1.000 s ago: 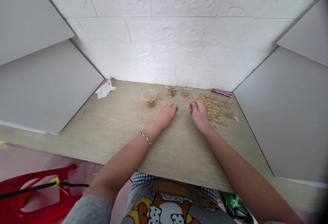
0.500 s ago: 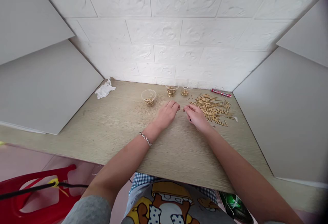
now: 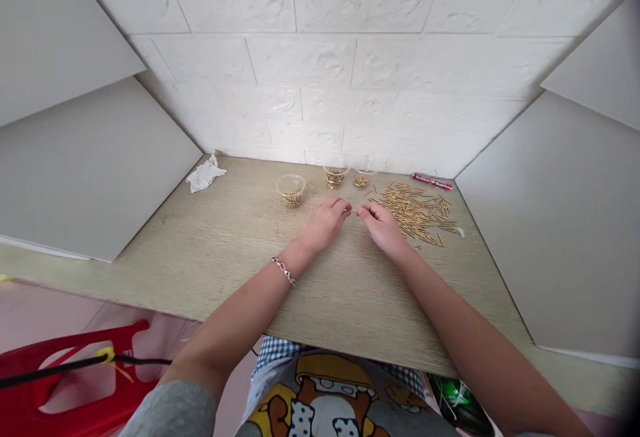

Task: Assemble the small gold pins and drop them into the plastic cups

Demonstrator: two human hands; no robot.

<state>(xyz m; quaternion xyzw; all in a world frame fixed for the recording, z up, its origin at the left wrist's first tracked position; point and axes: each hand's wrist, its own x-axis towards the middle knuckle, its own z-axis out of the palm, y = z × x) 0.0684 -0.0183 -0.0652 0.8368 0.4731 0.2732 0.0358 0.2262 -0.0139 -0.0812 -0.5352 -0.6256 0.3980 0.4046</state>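
Observation:
My left hand [image 3: 326,224] and my right hand [image 3: 383,227] meet over the middle of the table, fingertips pinched close together. Between them a thin brass-coloured pin [image 3: 354,211] bridges the small gap, each hand closed on one end. Right beside my right hand spreads a loose pile of similar brass pins [image 3: 413,210]. Behind my left hand stands a clear plastic cup [image 3: 291,187] with small brass pieces in its bottom. Two more clear cups, one with brass parts [image 3: 335,177] and one with fewer pieces [image 3: 361,181], stand by the wall.
A crumpled white tissue [image 3: 206,174] lies at the table's back left. A red wrapped stick [image 3: 432,181] rests at the back right. White brick wall [image 3: 325,64] closes off the back, with grey panels [image 3: 95,170] at both sides. A red plastic chair [image 3: 75,384] stands below left.
Both hands stay in nearly the same place, still pinching the pin. The fingers of my right hand have shifted slightly; the cups and pile have not moved.

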